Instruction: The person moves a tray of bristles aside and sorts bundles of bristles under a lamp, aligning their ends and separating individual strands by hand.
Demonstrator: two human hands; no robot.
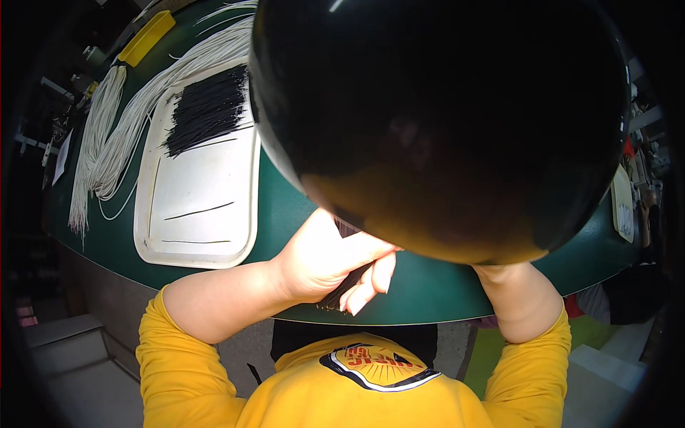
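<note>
A bundle of thin black wires (pixel 357 277) is gripped in my left hand (pixel 328 253), close to the table's front edge. The fingers are closed round it, and the wire ends poke out below the hand. A large, glossy black dome (pixel 442 128), perhaps a lamp shade, blocks much of the view. Under its lower edge only the wrist of my right hand (pixel 499 273) shows; the fingers are hidden behind the dome. To the left of my left hand lies a white tray (pixel 203 185) with a pile of similar black wires (pixel 210 107) at its far end.
Two loose dark strands lie in the near part of the tray. Long bundles of white wires (pixel 107 157) stretch along the left of the green table (pixel 442 299). A yellow bin (pixel 148 38) stands at the far left. Another pale tray (pixel 623 207) sits at the right edge.
</note>
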